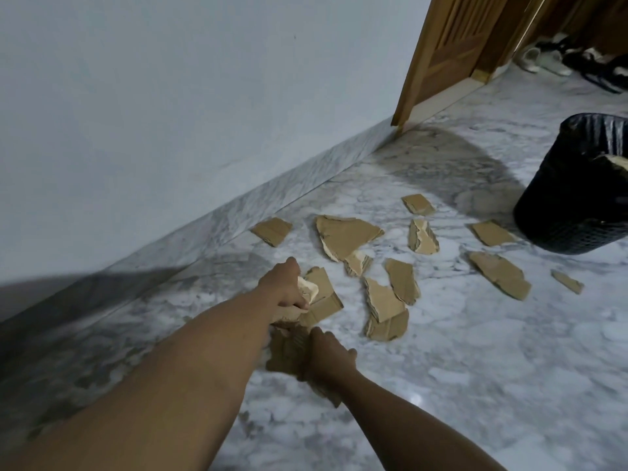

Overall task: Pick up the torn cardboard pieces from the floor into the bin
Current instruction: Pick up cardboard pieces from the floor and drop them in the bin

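Brown corrugated cardboard pieces (402, 280) lie torn across the grey-white marble floor (475, 368) in front of me. I count eleven lying free of my hands. A lone piece (272, 231) sits close to the skirting of the wall (170, 96). The largest piece (346, 237) is in the middle, with a small one tucked against its near edge. Three overlap just right of my hands, and two more lie beyond them toward the door (452, 45). The last three are on the right near the bin (571, 205), one of them a thin sliver (567, 281).

My left hand (285, 290) is stretched out with its fingers curled down around a pale torn scrap (307, 293). That scrap rests on a twelfth, creased piece (326, 300) flat on the floor. My right hand (328, 360) is nearer to me, just under my left forearm, and it is clamped around a bundle (289, 355) of cardboard. How many pieces are in that bundle I cannot tell.

The one bin is black mesh with a liner. It stands at the right edge, well apart from both hands, and one torn piece shows inside near its rim. The one wooden door stands open at the far end of the wall. Past it are some shoes (543, 59), too blurred for me to count.
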The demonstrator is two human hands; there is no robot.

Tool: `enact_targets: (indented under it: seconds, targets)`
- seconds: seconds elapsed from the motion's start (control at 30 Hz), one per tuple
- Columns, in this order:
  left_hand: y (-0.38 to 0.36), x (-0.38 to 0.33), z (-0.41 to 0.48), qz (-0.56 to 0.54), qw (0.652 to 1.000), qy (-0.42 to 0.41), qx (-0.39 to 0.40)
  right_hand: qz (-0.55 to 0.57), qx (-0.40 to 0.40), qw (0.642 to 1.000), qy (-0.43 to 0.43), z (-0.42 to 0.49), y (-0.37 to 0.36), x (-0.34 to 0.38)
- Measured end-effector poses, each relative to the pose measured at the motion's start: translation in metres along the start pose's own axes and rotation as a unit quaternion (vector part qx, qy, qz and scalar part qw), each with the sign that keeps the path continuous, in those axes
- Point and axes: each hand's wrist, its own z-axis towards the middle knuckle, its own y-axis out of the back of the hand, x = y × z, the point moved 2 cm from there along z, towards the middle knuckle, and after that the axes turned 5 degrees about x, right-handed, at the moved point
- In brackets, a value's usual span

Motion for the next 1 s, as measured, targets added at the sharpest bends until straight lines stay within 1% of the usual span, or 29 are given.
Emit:
enact_targets:
  seconds: [0.07, 0.13, 0.17, 0.2, 0.27, 0.3, 0.37, 0.47, 0.57, 0.63, 0.73, 0.77, 0.83, 0.87, 0.93, 1.0]
  targets:
    - [-0.002, -0.002, 0.0, -0.055, 0.998, 0.003, 0.0, -0.086, -0.019, 0.995, 0.039, 0.001, 0.001, 0.005]
    - [-0.001, 0.0, -0.001, -0.123, 0.992, 0.014, -0.014, -0.174, -0.032, 0.978, 0.106, 0.006, 0.004, 0.011]
    - [0.001, 0.004, -0.002, -0.167, 0.985, 0.027, -0.024, -0.201, -0.027, 0.97, 0.135, 0.009, 0.005, 0.014]
    - [0.005, 0.008, -0.002, -0.211, 0.976, 0.041, -0.036, -0.216, -0.014, 0.964, 0.157, 0.012, 0.006, 0.017]
    - [0.017, 0.021, -0.006, -0.278, 0.955, 0.072, -0.079, -0.227, 0.012, 0.958, 0.172, 0.016, 0.005, 0.023]
    - [0.023, 0.029, -0.009, -0.299, 0.944, 0.088, -0.108, -0.224, 0.017, 0.96, 0.17, 0.016, 0.006, 0.026]
    - [0.032, 0.045, -0.013, -0.324, 0.925, 0.12, -0.159, -0.179, 0.026, 0.973, 0.141, 0.017, 0.006, 0.031]
    - [0.036, 0.065, -0.019, -0.309, 0.918, 0.163, -0.184, -0.108, 0.04, 0.99, 0.08, 0.021, 0.004, 0.034]
    - [0.03, 0.082, -0.026, -0.284, 0.92, 0.203, -0.176, -0.061, 0.05, 0.996, 0.05, 0.025, 0.002, 0.035]
    - [0.024, 0.089, -0.03, -0.256, 0.928, 0.22, -0.157, -0.053, 0.053, 0.996, 0.05, 0.025, 0.003, 0.034]
    - [0.019, 0.094, -0.033, -0.243, 0.929, 0.242, -0.14, -0.086, 0.041, 0.993, 0.075, 0.022, 0.002, 0.038]
    - [0.019, 0.095, -0.034, -0.242, 0.929, 0.245, -0.138, -0.075, 0.041, 0.993, 0.08, 0.022, 0.001, 0.041]
    - [0.02, 0.094, -0.034, -0.233, 0.931, 0.246, -0.134, -0.019, 0.045, 0.996, 0.074, 0.023, 0.004, 0.049]
    - [0.021, 0.092, -0.034, -0.225, 0.934, 0.244, -0.132, 0.002, 0.031, 0.998, 0.063, 0.025, 0.011, 0.053]
    - [0.02, 0.09, -0.034, -0.197, 0.94, 0.241, -0.135, 0.033, -0.038, 0.998, 0.023, 0.028, 0.033, 0.058]
    - [0.017, 0.088, -0.034, -0.178, 0.945, 0.237, -0.138, 0.095, -0.096, 0.99, -0.028, 0.035, 0.058, 0.056]
